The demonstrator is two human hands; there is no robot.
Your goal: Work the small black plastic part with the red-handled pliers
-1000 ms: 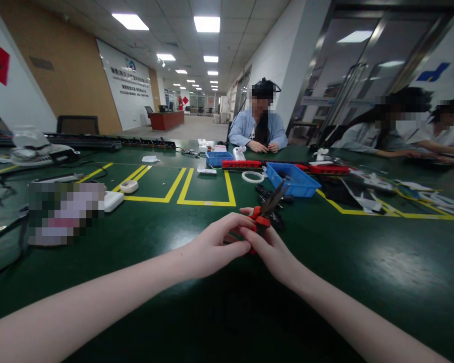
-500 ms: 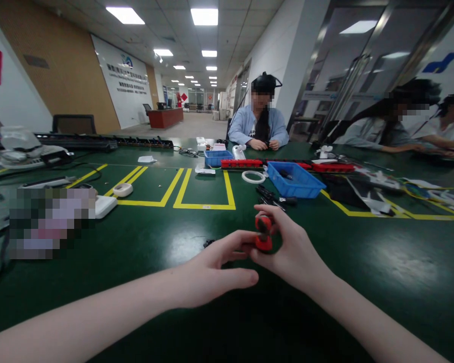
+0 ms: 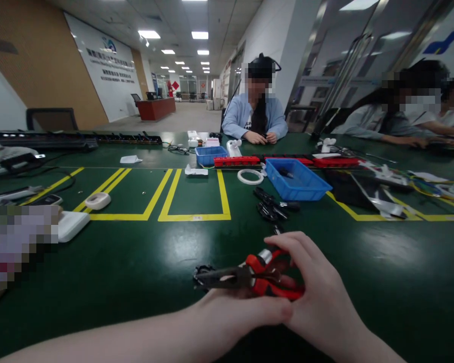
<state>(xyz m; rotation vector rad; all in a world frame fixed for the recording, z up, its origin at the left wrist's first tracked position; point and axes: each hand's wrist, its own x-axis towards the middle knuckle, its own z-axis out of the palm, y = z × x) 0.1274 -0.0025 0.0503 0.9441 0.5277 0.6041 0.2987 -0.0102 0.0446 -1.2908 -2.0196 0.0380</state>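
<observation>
A pair of pliers [image 3: 258, 275] with red handles and dark jaws lies level between my hands, its jaws pointing left. My right hand [image 3: 318, 287] is closed round the handle ends. From below and the near side, my left hand [image 3: 245, 310] also grips the handles, its thumb stretched along the front and its fingers partly hidden behind the tool. Behind the jaw tips, a small black object [image 3: 202, 269] is on the green table, mostly covered. Several black parts [image 3: 270, 206] lie in a loose pile beyond my right hand.
Past the pile stands a blue bin [image 3: 297, 184] with dark items inside, beside a white ring [image 3: 250, 176]. Red strips [image 3: 237, 161] and a smaller blue bin [image 3: 211, 155] are farther back. A white box [image 3: 73, 225] is at left. A person [image 3: 255, 118] sits opposite; others sit right.
The pliers have turned from end-on to sideways, so jaws and handles now show. Both hands are lower and nearer, and the view has shifted slightly right.
</observation>
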